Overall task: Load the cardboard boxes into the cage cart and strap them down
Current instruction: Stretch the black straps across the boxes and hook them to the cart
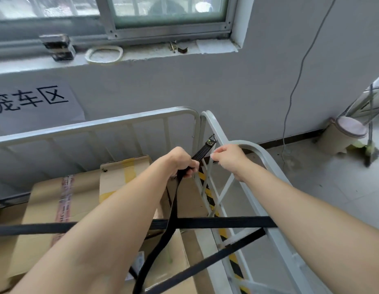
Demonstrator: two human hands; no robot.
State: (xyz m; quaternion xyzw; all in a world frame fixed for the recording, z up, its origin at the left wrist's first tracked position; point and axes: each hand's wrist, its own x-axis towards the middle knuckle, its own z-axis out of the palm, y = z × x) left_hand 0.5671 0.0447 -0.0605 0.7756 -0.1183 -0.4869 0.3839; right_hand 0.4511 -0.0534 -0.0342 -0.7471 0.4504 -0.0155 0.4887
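Left hand (182,161): grips strap (202,152)
Right hand (228,158): curled round cart rail (258,151)
Hook (211,138): at cart rail
Boxes (57,198): below strap

Only one view here: a wide-angle camera worn on the person's head. It looks forward and down from just above the grey metal cage cart (125,124), close over its top rail, and faces the white wall (248,81) and the dusty window sill (154,55). Two bare forearms (112,219) reach in from the bottom edge. Straight lines bow toward the borders.
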